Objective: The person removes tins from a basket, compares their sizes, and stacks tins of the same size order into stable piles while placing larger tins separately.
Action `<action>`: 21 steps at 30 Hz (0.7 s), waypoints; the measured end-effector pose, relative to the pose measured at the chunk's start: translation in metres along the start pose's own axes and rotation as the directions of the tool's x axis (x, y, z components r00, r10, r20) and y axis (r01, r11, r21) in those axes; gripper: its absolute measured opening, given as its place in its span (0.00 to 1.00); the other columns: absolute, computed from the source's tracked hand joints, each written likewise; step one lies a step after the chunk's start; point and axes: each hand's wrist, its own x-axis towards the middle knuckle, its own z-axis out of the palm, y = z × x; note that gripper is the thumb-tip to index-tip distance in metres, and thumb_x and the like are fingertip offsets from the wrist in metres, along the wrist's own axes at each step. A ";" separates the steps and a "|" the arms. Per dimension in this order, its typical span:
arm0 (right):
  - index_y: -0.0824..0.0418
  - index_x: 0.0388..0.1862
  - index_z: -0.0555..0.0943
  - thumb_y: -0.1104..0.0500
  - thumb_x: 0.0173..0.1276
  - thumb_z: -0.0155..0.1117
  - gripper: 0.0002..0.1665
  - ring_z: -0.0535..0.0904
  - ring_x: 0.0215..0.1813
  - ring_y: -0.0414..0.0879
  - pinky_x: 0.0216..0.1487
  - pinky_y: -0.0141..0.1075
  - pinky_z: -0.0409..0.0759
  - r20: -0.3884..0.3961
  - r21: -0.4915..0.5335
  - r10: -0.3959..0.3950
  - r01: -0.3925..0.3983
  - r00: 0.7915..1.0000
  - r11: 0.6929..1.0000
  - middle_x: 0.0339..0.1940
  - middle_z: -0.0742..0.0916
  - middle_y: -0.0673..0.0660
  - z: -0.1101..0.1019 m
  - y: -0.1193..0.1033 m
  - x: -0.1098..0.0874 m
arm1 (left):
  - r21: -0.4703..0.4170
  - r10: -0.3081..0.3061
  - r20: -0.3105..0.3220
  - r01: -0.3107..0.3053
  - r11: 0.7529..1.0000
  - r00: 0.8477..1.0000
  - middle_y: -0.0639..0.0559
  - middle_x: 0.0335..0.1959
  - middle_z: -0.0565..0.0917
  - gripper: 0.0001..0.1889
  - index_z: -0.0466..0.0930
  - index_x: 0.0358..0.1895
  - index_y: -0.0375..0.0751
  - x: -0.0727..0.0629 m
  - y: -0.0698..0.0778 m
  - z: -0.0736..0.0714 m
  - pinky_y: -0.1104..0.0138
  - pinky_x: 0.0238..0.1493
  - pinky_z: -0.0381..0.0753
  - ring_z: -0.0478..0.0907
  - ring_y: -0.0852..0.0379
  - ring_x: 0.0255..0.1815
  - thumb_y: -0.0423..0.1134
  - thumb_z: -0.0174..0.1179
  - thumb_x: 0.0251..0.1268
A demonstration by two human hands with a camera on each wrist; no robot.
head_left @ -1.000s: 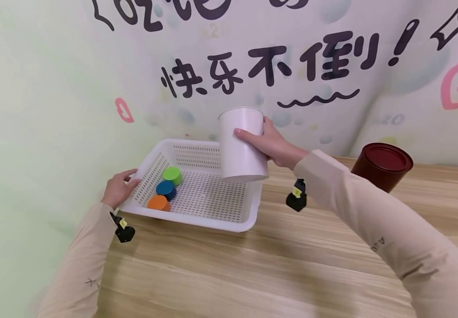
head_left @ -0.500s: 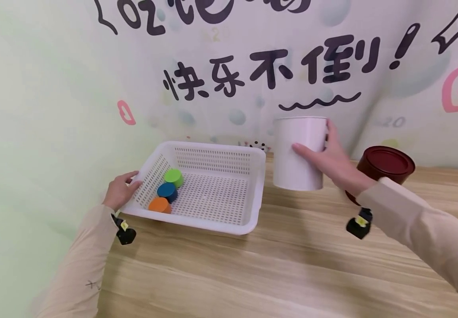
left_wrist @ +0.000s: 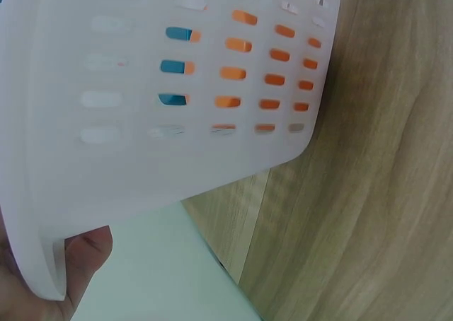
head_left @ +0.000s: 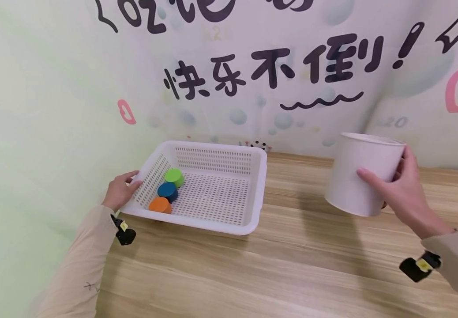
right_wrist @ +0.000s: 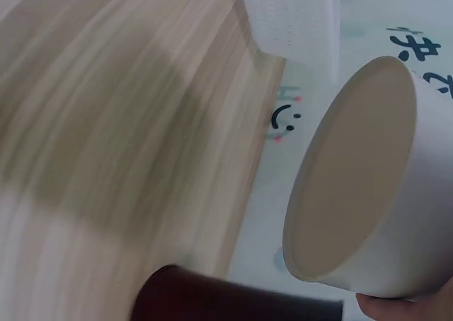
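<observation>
Right hand (head_left: pixel 405 194) has fingers curled round white canister (head_left: pixel 360 174) above the tabletop (head_left: pixel 276 274), 3 o'clock of perforated basket (head_left: pixel 199 221), whose 9 o'clock rim left hand (head_left: pixel 119 190) grips; firm, level hold looks best.

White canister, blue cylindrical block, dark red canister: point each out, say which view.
White canister (head_left: pixel 347 176): head view, on its side wall, left of the thumb.
Blue cylindrical block (head_left: pixel 167 190): head view, on its top face.
Dark red canister (right_wrist: pixel 216 301): right wrist view, on its side, cropped by the frame.
</observation>
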 end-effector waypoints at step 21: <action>0.48 0.66 0.50 0.76 0.42 0.67 0.57 0.68 0.45 0.36 0.34 0.17 0.68 -0.208 0.034 0.013 -0.006 0.978 0.999 0.54 0.65 0.46 -0.026 0.069 -0.056 | -0.012 0.012 -0.007 -0.012 1.000 1.000 0.33 0.42 0.69 0.26 0.57 0.64 0.31 -0.001 0.000 0.000 0.68 0.26 0.69 0.71 0.50 0.29 0.41 0.46 0.66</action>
